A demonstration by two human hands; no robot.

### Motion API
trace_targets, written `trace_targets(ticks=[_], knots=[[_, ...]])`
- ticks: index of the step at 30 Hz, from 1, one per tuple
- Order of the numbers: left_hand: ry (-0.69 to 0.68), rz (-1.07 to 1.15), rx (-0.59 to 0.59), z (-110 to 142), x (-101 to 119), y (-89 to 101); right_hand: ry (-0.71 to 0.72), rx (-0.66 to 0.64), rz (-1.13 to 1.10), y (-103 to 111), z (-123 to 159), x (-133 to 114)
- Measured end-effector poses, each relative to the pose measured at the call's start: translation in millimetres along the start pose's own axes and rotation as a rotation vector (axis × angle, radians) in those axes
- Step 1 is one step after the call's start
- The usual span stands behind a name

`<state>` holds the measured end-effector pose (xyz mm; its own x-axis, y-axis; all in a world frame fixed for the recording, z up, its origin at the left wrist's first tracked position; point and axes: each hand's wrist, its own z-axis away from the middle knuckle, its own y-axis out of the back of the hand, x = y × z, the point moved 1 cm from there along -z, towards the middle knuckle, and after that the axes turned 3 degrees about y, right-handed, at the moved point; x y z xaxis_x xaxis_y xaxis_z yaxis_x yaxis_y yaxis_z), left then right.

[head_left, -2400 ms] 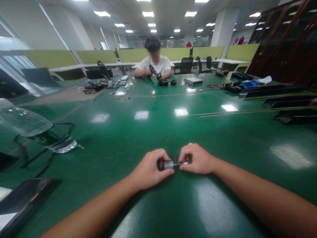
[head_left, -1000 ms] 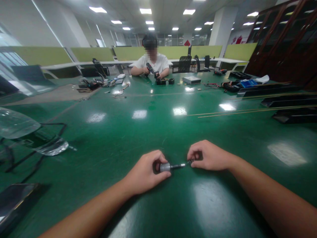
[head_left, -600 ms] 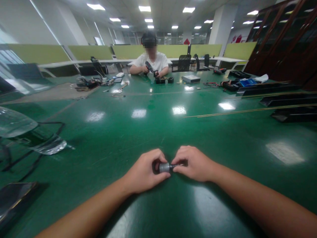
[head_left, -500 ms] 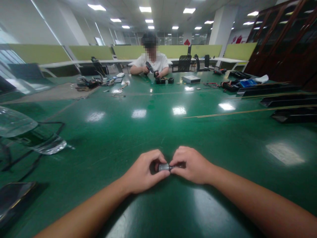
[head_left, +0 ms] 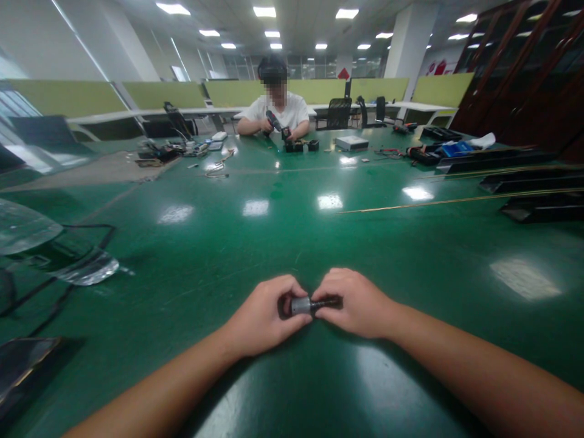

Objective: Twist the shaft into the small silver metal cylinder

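Between my hands, low over the green table, lies a small silver metal cylinder (head_left: 301, 305) with a dark, thin shaft (head_left: 323, 302) out of its right end. My left hand (head_left: 269, 316) is closed round the cylinder, thumb below and fingers above. Part of its left end sits in shadow inside the curled fingers. Pinched in my right hand (head_left: 353, 304) is the dark shaft, with thumb and fingertips close to where it meets the cylinder. The two hands nearly touch at the fingertips. What exact kind of part it is I cannot make out.
A clear plastic bottle (head_left: 86, 258) lies on its side at the left, near black cables and a phone-like dark slab (head_left: 27, 365). Across the green table (head_left: 283, 237) a person (head_left: 274, 112) holds a drill-like tool. Thin rods (head_left: 410, 205) and black channels (head_left: 542, 207) lie at right.
The view has shifted slightly. More of the dark shaft shows at my right fingers, and the cylinder looks a little turned. Both hands keep their grip in nearly the same place.
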<state>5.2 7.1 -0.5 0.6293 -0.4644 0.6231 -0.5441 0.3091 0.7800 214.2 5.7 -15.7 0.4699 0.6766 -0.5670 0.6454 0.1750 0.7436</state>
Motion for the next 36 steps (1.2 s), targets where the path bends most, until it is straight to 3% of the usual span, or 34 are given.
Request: trace_targets(ticks=[36], knots=[[0.024, 0.032, -0.028, -0.4, 1.6, 0.9, -0.024, -0.080, 0.046, 21.4, 7.5, 8.5]])
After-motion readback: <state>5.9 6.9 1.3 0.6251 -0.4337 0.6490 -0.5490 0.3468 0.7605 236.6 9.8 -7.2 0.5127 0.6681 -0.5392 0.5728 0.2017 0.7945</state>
